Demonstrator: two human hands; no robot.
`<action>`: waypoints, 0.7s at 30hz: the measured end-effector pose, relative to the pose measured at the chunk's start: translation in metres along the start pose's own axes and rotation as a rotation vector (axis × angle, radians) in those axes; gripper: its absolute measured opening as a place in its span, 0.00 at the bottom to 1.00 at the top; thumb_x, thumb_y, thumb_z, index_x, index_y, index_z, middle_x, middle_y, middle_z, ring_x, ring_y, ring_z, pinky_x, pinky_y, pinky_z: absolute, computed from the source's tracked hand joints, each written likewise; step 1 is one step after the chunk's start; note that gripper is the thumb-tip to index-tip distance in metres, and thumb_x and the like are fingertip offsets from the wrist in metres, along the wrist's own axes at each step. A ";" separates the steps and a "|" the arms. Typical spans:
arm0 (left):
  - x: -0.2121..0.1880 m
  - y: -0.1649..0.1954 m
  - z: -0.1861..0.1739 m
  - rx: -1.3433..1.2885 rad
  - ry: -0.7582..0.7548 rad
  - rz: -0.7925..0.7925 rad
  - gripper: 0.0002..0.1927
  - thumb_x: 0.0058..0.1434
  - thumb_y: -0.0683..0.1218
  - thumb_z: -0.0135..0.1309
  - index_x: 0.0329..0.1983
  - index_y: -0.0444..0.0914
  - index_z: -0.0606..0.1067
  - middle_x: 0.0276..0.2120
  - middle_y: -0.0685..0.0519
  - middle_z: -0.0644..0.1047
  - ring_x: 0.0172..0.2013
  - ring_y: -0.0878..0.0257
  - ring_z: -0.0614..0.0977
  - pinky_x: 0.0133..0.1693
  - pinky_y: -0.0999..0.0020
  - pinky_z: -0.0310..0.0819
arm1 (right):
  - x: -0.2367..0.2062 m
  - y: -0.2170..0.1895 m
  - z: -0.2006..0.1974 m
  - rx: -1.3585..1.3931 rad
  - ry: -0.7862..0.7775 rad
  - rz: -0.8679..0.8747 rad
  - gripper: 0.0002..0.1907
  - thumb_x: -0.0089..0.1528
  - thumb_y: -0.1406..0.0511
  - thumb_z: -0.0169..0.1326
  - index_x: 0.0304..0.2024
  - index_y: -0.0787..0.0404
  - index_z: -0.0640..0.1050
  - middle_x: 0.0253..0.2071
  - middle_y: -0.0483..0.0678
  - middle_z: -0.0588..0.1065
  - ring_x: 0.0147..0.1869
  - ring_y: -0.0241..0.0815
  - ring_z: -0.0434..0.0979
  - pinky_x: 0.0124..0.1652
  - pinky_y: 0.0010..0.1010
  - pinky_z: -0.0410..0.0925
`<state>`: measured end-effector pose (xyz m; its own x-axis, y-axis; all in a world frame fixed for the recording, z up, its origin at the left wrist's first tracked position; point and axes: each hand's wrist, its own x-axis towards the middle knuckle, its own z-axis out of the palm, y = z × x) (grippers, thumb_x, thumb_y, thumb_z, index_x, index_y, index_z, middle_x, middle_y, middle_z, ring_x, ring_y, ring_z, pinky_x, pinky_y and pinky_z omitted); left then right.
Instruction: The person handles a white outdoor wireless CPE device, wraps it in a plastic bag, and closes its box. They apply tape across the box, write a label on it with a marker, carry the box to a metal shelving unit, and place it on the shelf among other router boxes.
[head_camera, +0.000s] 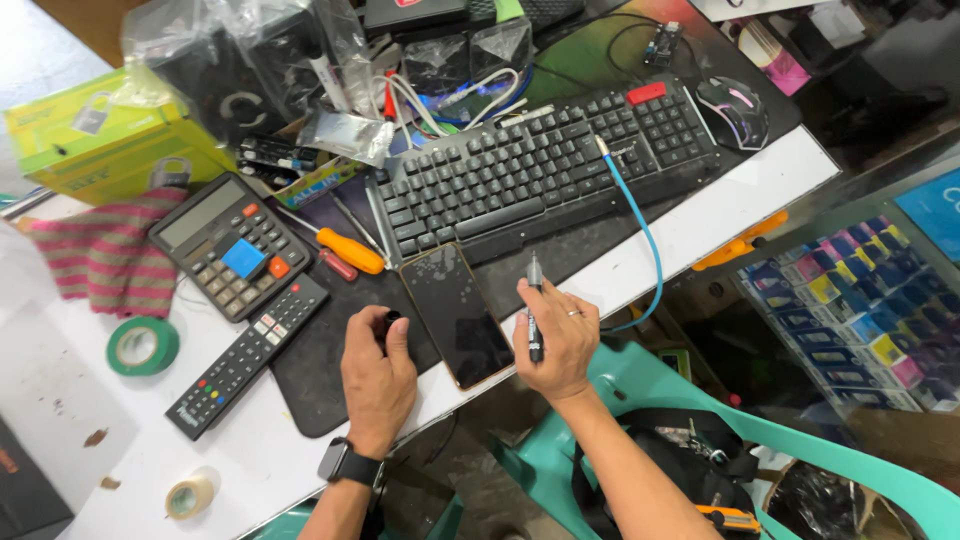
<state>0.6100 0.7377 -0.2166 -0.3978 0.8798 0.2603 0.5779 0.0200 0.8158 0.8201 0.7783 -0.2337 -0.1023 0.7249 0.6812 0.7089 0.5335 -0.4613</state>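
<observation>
Phone repair bench: black mat (320, 370) lying under keyboard (545, 165), phone, both hands.
Glossy dark slab phone (457, 315) is lying screen-up between the hands, touching neither. Right hand (556, 340) is gripping a slim black screwdriver (535, 315), tip up, just beside the phone's edge. Left hand (378, 375) is pinching a small black cylinder (390, 322).
</observation>
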 end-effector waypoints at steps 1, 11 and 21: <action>0.001 0.000 -0.001 0.001 -0.003 -0.010 0.12 0.67 0.45 0.55 0.49 0.34 0.71 0.37 0.43 0.78 0.38 0.49 0.81 0.41 0.58 0.74 | 0.000 0.000 0.000 -0.001 0.001 -0.004 0.20 0.60 0.69 0.55 0.56 0.61 0.76 0.53 0.56 0.80 0.58 0.48 0.80 0.56 0.39 0.61; 0.002 -0.002 -0.001 0.008 -0.004 0.071 0.10 0.69 0.46 0.53 0.48 0.35 0.73 0.39 0.41 0.79 0.40 0.43 0.80 0.42 0.54 0.72 | 0.005 -0.004 -0.011 0.158 -0.039 0.137 0.14 0.67 0.67 0.56 0.55 0.60 0.77 0.52 0.52 0.79 0.56 0.51 0.77 0.56 0.40 0.64; 0.006 0.035 -0.116 -0.306 -0.164 0.038 0.11 0.69 0.46 0.51 0.49 0.35 0.72 0.38 0.45 0.83 0.38 0.53 0.85 0.43 0.62 0.77 | 0.063 -0.138 -0.037 0.585 0.001 0.072 0.12 0.68 0.72 0.55 0.54 0.64 0.76 0.55 0.52 0.72 0.53 0.42 0.76 0.53 0.28 0.72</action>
<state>0.5456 0.6885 -0.1268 -0.2462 0.9421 0.2275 0.3394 -0.1361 0.9307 0.7417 0.7339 -0.1061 -0.0675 0.7680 0.6369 0.2116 0.6348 -0.7431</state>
